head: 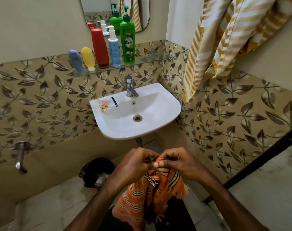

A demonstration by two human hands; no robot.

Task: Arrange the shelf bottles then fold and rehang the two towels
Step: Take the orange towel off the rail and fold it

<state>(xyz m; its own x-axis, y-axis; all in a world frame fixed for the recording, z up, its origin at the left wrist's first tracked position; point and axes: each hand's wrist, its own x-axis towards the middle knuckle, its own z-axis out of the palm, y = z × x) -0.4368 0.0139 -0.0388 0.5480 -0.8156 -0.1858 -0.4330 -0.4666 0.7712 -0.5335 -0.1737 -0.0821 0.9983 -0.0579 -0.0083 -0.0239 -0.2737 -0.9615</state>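
Note:
My left hand point(135, 162) and my right hand point(178, 162) meet in front of me, both pinching the top edge of an orange striped towel point(142, 197) that hangs down between my forearms. A yellow-and-white striped towel point(213, 39) hangs on the right wall. On the glass shelf point(148, 61) stand a grey-blue tube point(75, 60), a yellow tube point(88, 58), a red bottle point(100, 48), a white-and-blue pump bottle point(114, 49) and a green pump bottle point(127, 40), lined up from short to tall.
A white sink point(163, 117) with a steel tap point(130, 87) sits below the shelf; a small packet point(105, 105) lies on its left rim. A black-lined bin point(97, 172) stands on the floor at left. A wall tap point(20, 157) sticks out at far left.

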